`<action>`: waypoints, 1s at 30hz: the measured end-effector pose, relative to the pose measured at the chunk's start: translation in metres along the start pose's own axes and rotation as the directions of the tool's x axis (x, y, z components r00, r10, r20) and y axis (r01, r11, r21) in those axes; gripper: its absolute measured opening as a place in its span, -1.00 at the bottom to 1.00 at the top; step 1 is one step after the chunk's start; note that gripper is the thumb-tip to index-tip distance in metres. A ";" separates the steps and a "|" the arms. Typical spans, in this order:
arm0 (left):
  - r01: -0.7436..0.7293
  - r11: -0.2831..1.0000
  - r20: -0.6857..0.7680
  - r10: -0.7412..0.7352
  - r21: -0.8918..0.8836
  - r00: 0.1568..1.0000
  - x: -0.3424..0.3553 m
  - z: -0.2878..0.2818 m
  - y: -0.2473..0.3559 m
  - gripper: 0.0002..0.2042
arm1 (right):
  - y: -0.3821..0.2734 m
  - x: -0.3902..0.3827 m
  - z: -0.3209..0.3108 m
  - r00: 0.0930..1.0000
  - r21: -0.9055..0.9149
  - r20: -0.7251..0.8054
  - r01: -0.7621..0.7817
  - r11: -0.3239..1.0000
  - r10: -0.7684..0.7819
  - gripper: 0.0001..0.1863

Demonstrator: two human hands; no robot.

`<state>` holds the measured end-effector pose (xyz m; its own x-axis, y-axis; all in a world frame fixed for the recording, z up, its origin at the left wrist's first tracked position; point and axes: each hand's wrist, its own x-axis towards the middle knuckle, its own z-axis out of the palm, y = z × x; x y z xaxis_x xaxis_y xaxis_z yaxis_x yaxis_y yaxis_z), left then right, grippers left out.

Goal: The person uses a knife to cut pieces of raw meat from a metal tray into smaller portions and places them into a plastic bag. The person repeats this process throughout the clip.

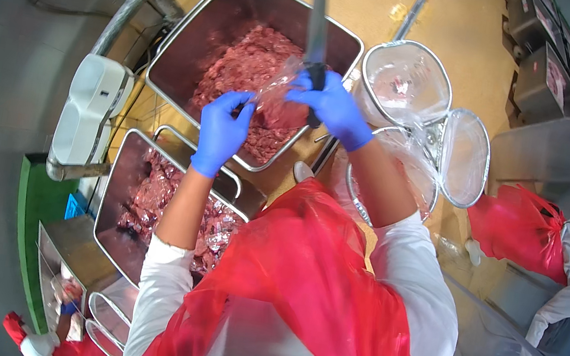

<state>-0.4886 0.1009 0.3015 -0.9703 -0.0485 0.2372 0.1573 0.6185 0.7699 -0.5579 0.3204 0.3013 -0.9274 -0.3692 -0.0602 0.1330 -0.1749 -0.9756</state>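
Note:
My right hand (338, 110), in a blue glove, is closed around the black handle of a long knife (318, 21); its blade points away from me. A piece of clear plastic film (278, 86) stretches between my two hands. My left hand (221, 133), also gloved in blue, pinches the film's near end between thumb and fingers. Both hands hover over a large metal bin (266, 0), which holds a heap of red chopped meat (244, 62). Nearer to me on the left, a second metal bin (113, 206) holds darker pieces of meat (158, 194) under my left forearm.
Metal hoops lined with clear plastic bags (407, 78) stand right of the far bin. A grey-white box-shaped device (91, 108) is mounted on a pipe at left. A person in a red apron (525, 229) is at right, another (82, 354) at lower left. Metal containers (546, 82) stand far right.

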 end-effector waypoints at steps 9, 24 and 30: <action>0.153 0.913 0.238 -0.256 0.378 0.937 -0.027 0.028 -0.025 -0.85 | 0.110 0.001 -0.009 0.990 -0.117 0.121 -0.059 0.991 0.073 -0.76; 0.154 0.985 0.421 -0.173 0.079 0.891 -0.059 -0.004 -0.009 -0.94 | 0.078 -0.059 -0.015 0.999 -0.106 0.028 -0.025 0.994 0.028 -0.77; 0.302 0.951 0.140 -0.309 0.065 0.941 -0.074 -0.033 0.020 -0.82 | 0.059 -0.049 -0.004 0.979 -0.328 -0.120 0.115 0.937 -0.163 -0.72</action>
<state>-0.4080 0.0911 0.3191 -0.9872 -0.1267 -0.0974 -0.1557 0.6248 0.7651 -0.5060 0.3323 0.2459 -0.9719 -0.2232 0.0744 -0.0972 0.0932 -0.9909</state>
